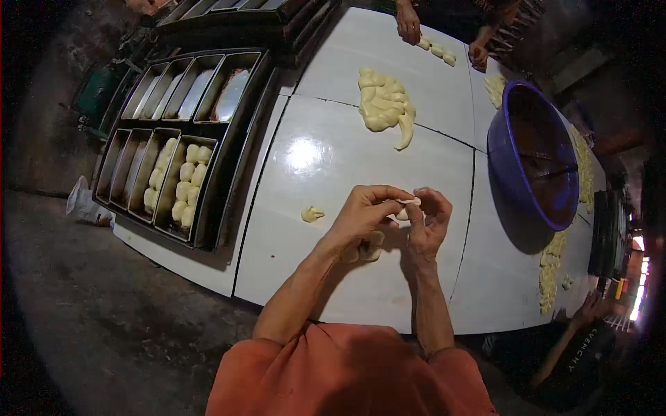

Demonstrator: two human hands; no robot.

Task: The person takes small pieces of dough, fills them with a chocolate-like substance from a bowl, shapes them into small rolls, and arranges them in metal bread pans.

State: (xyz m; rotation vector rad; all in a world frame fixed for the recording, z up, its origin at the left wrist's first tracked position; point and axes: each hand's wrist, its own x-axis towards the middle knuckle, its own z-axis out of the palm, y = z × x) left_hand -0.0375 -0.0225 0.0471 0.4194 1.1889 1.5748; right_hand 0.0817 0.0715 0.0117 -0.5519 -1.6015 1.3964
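Note:
My left hand (368, 211) and my right hand (430, 225) meet above the white tiled table (430, 298), closed on one small piece of pale dough (408, 213). The fingertips of both pinch it, and part of it is hidden behind them. Beneath my left wrist, dough pieces (372, 247) rest on the tabletop, partly covered by the forearm. A small dough scrap (312, 213) lies alone to the left of my hands. Farther off sits a heap of dough lumps (383, 100), with a curved strip at its near right side.
To the left stand metal loaf pans (229, 90); two hold rounded dough balls (189, 184). A large purple basin (503, 152) stands right, with rows of dough pieces (553, 267) beyond it. Across the table, another person's hands (409, 24) are near small dough rolls (437, 50). Another person (576, 353) is at lower right.

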